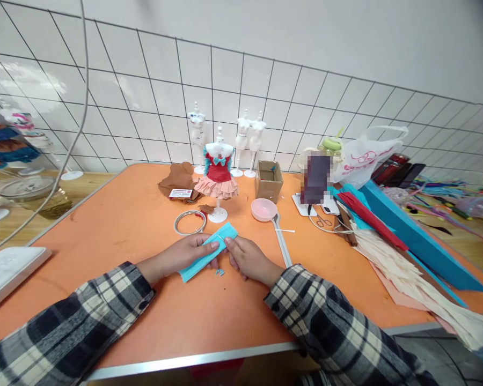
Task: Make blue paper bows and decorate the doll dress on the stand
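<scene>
A folded strip of light-blue crepe paper [197, 265] slants between my hands above the orange table. My left hand [185, 251] grips it along the middle, thumb on top. My right hand [249, 257] is closed, with thumb and finger pinching the strip's right edge near its upper end. A thin pale line shows on the paper by my thumbs; I cannot tell what it is. Small blue paper scraps [219, 272] lie just below. Beyond my hands stands a small white dress form [219, 185] in a red bodice with a blue bow and a pink ruffled skirt.
A tape roll [177, 222], pink bowl [264, 209], grey spoon [282, 244], cardboard box [269, 187] and scissors [324, 221] lie beyond my hands. Brown paper [175, 179] is at the back left. Coloured paper strips [390, 257] cover the right side. A white device [16, 273] sits left.
</scene>
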The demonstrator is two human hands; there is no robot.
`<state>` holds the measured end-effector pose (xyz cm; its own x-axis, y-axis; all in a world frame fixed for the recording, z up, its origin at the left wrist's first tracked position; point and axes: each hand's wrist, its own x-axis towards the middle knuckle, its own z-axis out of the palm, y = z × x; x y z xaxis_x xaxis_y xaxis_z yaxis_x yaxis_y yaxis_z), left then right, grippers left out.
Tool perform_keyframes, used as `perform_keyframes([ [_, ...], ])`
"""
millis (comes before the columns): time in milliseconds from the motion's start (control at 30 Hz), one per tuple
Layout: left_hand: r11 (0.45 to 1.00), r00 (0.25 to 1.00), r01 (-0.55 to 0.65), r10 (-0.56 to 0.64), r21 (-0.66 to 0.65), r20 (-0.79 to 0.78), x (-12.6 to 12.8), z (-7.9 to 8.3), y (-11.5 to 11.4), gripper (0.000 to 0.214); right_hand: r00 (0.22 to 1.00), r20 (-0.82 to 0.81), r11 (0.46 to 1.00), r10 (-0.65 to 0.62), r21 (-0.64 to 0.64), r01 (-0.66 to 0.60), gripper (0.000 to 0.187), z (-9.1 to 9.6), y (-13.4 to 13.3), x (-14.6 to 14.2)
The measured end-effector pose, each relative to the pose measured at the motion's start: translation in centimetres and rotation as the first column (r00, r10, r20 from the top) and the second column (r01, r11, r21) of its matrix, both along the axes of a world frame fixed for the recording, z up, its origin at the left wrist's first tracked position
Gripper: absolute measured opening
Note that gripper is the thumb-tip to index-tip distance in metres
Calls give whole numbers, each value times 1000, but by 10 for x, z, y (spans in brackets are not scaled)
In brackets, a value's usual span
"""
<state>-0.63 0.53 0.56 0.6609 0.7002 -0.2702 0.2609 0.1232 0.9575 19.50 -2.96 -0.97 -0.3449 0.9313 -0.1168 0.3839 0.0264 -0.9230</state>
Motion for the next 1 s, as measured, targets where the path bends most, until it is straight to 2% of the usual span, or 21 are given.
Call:
perform_keyframes([
  [133, 995, 994, -101, 100, -1, 36, 4, 1, -4, 43, 1000, -20, 1000, -18, 24, 18, 37, 1, 0, 0],
  [433, 993, 991, -118, 118, -10, 57, 10, 2, -6, 42, 991, -137, 1000, -7, -17, 5, 40, 2, -3, -5],
  [700, 994, 992, -102, 103, -27, 72, 8, -1, -4, 40, 990, -137, 999, -15, -48, 8, 37, 2, -5, -5],
  [1000, 978, 975, -207, 208, -20, 81, 10, 3, -5, 42, 968, -250, 987, -29, -158, -11, 40, 1, 0, -2],
])
